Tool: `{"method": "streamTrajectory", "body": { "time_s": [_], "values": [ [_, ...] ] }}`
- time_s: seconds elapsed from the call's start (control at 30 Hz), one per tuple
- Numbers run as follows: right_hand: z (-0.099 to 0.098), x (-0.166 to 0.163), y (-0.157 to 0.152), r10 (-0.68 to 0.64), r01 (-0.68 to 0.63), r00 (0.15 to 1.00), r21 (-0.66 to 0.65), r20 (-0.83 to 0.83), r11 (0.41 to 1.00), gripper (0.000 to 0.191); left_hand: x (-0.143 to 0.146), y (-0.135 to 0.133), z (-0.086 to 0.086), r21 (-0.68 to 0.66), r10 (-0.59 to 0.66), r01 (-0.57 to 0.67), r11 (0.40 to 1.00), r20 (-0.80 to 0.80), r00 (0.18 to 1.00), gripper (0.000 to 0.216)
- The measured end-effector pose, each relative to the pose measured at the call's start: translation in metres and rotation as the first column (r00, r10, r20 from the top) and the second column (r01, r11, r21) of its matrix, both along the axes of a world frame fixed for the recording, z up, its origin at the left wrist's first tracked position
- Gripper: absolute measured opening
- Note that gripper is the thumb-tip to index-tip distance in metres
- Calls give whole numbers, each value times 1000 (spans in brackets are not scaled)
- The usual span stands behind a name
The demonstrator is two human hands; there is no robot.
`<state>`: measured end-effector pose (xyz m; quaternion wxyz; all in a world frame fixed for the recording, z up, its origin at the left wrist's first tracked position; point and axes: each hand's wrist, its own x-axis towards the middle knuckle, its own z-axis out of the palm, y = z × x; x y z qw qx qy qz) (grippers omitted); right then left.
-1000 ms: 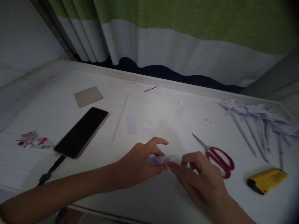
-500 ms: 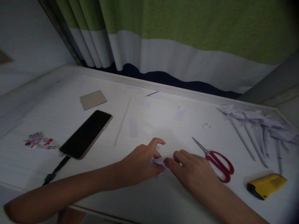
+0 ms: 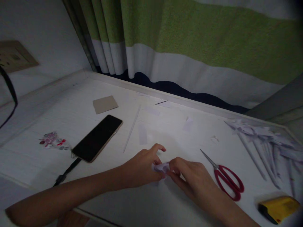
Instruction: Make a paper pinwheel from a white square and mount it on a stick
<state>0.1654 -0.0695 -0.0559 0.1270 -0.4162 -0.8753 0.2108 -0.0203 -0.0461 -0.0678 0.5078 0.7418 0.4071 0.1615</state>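
Observation:
Both hands meet over the front middle of the white table point(image 3: 71, 126). My left hand point(image 3: 142, 165) pinches a small folded piece of pale paper point(image 3: 161, 166) between thumb and fingers, forefinger raised. My right hand point(image 3: 189, 178) closes its fingertips on the same paper from the right. Most of the paper is hidden between the fingers.
Red-handled scissors point(image 3: 224, 176) lie right of my hands, a yellow utility knife point(image 3: 279, 208) at the front right. Several paper pinwheels on sticks point(image 3: 260, 138) lie at the far right. A black phone point(image 3: 98, 137) with cable, a cardboard square point(image 3: 105, 104), a thin white stick point(image 3: 132, 128), paper strips and pins point(image 3: 53, 140) lie to the left. A curtain point(image 3: 189, 47) hangs behind.
The camera has tilted up and right. My hands have drawn closer together, and the paper between them has been folded smaller, with my right fingers now curled onto it.

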Motion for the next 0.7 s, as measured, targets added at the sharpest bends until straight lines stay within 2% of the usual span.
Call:
{"method": "streamTrajectory", "body": {
  "time_s": [0.1,0.17,0.23,0.3,0.37,0.43,0.5,0.57,0.7],
  "values": [
    [-3,0,3,-190,179,953,-66,-234,982,6,-8,2,-1,-44,62,-60,997,35,997,52],
    [-6,-3,6,-299,257,905,-171,-301,951,14,-13,2,-1,-78,103,-98,992,67,992,52],
    [-8,-8,10,-322,221,884,-304,-338,927,19,-18,1,0,-86,126,-118,989,85,988,51],
    [-8,-14,16,-315,126,858,-428,-406,895,19,-24,-1,4,-66,149,-144,987,79,986,50],
    [-7,-20,26,-357,92,800,-491,-481,866,18,-31,-2,11,-62,180,-176,983,73,981,48],
    [-6,-25,40,-395,158,779,-457,-487,875,23,-40,-4,18,-71,214,-209,975,64,975,46],
    [-8,-32,60,-384,241,825,-356,-415,903,26,-51,-6,25,-79,248,-244,967,44,968,44],
    [-12,-43,84,-363,269,867,-291,-343,918,27,-60,-10,29,-78,271,-268,960,30,962,42],
    [-26,-76,135,-376,349,913,-174,-157,921,27,-75,-23,21,-33,316,-315,949,36,948,41]
  ]
}}
